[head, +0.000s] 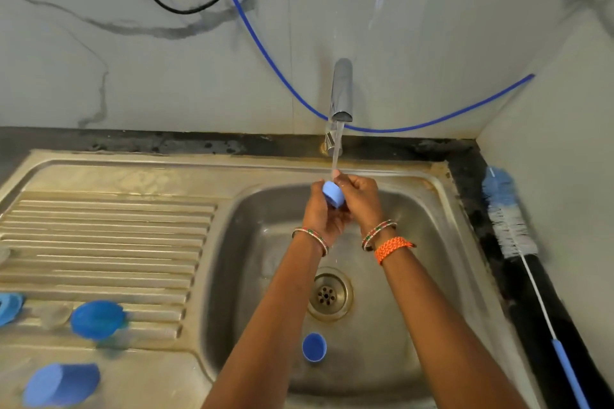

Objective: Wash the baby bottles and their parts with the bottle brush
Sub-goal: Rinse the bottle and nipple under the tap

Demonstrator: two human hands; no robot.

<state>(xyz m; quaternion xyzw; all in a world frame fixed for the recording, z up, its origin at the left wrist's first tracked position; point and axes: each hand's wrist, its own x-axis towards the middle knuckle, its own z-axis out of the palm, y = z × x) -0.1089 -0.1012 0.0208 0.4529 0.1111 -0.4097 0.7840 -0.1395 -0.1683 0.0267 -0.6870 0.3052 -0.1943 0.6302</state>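
Both hands are over the steel sink [442, 242] under the running tap [341, 90]. My left hand [320, 214] and my right hand [360, 199] grip a light blue bottle cap [333, 195] together, and the water stream lands on it. A second blue cap [314, 347] lies on the basin floor near the drain [329, 294]. The bottle brush [513, 226], blue and white bristles on a white wire with a blue handle, lies on the dark counter at the right, apart from both hands.
On the ribbed drainboard [106, 236] at the left lie a blue lid [97, 319], a light blue cap [61, 383], a clear part [54, 315] and another blue part [10, 307] at the frame edge. A blue hose [265, 53] hangs along the marble wall.
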